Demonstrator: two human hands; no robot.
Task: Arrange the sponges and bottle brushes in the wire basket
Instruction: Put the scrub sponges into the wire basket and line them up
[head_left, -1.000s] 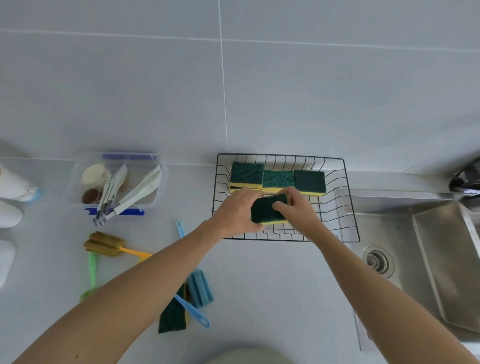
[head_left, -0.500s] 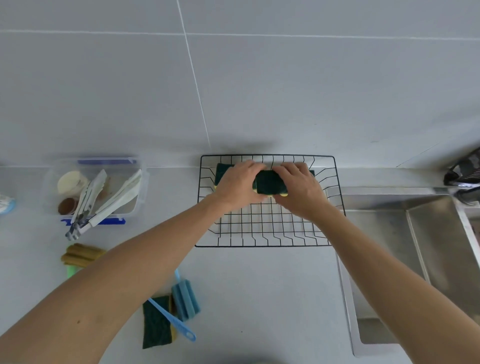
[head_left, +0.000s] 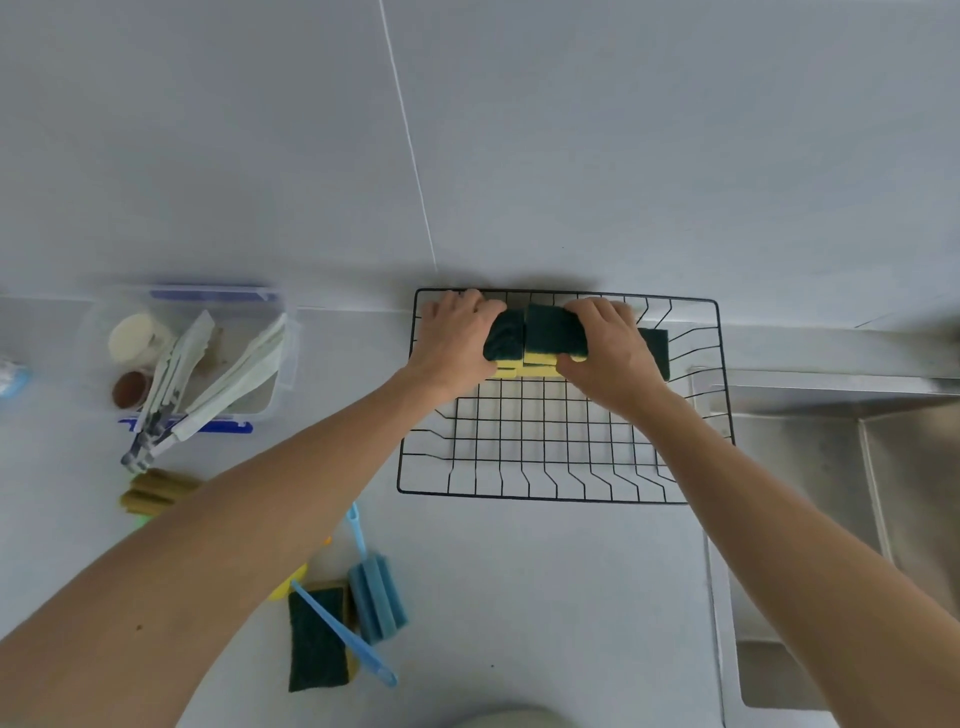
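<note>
A black wire basket (head_left: 545, 493) stands on the counter against the wall. Along its far side lie green-and-yellow sponges (head_left: 540, 338) in a row. My left hand (head_left: 457, 343) presses on the left end of the row and my right hand (head_left: 608, 348) grips the top sponge from the right. Another sponge (head_left: 657, 351) shows just right of my right hand. On the counter near me lie a further green sponge (head_left: 314, 644), a blue bottle brush (head_left: 376, 597) and a blue-handled brush (head_left: 348, 634). A brown-headed brush (head_left: 153, 493) lies partly under my left arm.
A clear plastic box (head_left: 280, 364) with tongs and small round items stands at the left. A steel sink (head_left: 857, 493) sits to the right of the basket. The front part of the basket floor holds nothing.
Both hands carried a sponge from the basket's front to the far side and set it on the row of sponges. The hands now spread to either end of the row.
</note>
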